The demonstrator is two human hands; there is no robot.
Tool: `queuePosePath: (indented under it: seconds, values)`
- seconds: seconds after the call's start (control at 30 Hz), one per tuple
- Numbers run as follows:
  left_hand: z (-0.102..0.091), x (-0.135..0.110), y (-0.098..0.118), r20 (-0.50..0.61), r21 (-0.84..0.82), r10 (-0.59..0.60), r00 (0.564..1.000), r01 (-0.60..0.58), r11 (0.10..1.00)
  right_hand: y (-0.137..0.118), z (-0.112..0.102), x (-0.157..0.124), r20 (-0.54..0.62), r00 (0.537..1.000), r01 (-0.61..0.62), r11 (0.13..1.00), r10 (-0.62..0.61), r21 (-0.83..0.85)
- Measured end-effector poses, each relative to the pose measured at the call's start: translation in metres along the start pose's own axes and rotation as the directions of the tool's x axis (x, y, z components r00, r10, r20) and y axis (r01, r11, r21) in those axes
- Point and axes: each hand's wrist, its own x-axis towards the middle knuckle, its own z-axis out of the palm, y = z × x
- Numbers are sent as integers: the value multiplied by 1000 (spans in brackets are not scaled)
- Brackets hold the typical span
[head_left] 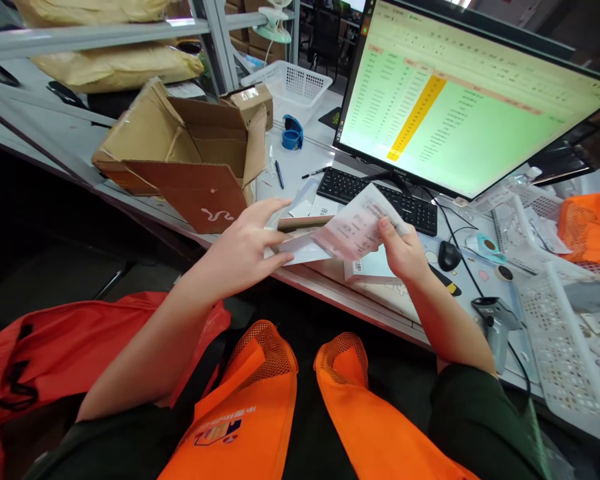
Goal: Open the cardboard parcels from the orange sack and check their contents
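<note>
My left hand (pixel 250 247), fingers curled, grips the edge of a white plastic bag (pixel 307 251) above the desk's front edge. My right hand (pixel 405 250) pinches a pale, translucent printed packet (pixel 355 227) between thumb and fingers, tilted upward. The packet's lower left end meets the bag; whether it lies inside or over it, I cannot tell. Below the packet a flat white box (pixel 373 268) with a barcode label lies on the desk. White paper labels (pixel 320 207) show behind the bag.
An open cardboard box (pixel 190 190) stands left, beside a metal shelf (pixel 95 37). A keyboard (pixel 350 190), monitor (pixel 470 100) and mouse (pixel 449 255) are behind and right. A scanner (pixel 497 327) and white baskets (pixel 560 347) line the right side; a blue round container (pixel 293 137) stands behind.
</note>
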Motion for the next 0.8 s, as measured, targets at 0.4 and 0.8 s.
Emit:
queuePosePath:
  seconds: [0.4,0.8]
  values:
    - [-4,-21,-2,38,-53,258,966,-255,965,-8,12,4,-209,976,59,997,-69,-54]
    - [12,-41,9,21,-26,310,951,-309,951,-30,0,-10,374,756,615,778,-537,-128]
